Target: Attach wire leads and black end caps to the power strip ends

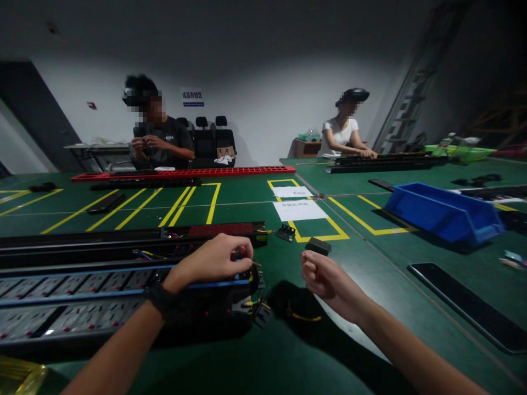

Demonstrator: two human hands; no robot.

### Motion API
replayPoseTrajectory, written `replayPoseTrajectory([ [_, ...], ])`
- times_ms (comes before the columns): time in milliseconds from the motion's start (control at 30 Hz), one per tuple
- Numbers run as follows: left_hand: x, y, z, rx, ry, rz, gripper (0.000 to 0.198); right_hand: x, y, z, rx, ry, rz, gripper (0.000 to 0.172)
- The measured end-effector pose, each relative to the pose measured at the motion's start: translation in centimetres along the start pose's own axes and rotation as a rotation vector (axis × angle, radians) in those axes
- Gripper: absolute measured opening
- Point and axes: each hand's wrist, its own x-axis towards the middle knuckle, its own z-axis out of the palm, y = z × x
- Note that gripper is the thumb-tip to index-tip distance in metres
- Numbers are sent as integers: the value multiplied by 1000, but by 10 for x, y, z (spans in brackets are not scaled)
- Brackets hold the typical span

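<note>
My left hand (220, 257) reaches over the end of a long black power strip (123, 280) with rows of grey sockets. Its thumb and forefinger pinch what looks like a thin brown wire (257, 265). My right hand (323, 277) is closed with its fingers curled, above the table right of the strip; what it may hold is hidden. Just beyond it lies a small black block (318, 246). Coloured wires (249, 303) and a black end piece (262, 314) stick out of the nearer strip's end. Farther off sits a black bracket (285, 232).
A blue bin (442, 214) and a dark phone (465, 304) are at the right. White paper sheets (300, 211) lie on the green table (247, 362) with yellow tape lines. Behind, a red slotted rail (185, 174) lies near two people at work.
</note>
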Motion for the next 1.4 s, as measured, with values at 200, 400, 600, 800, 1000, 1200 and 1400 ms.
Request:
replayPoseTrajectory([
  [200,8,-57,3,-99,217,-131,19,15,9,-20,135,61,51,46],
  [400,9,-69,12,-90,282,-163,18,18,18,-24,101,53,68,43],
  [600,8,-68,13,5,293,-197,20,18,18,-23,163,61,88,43],
  [800,8,-71,15,35,293,-209,21,17,16,-21,223,61,108,43],
  [1000,8,-77,17,84,290,-236,17,17,15,-22,228,62,108,43],
  [1200,8,-78,18,116,287,-219,11,17,15,-23,235,61,125,41],
  [1400,7,-78,18,136,297,-201,16,18,16,-23,213,63,120,40],
])
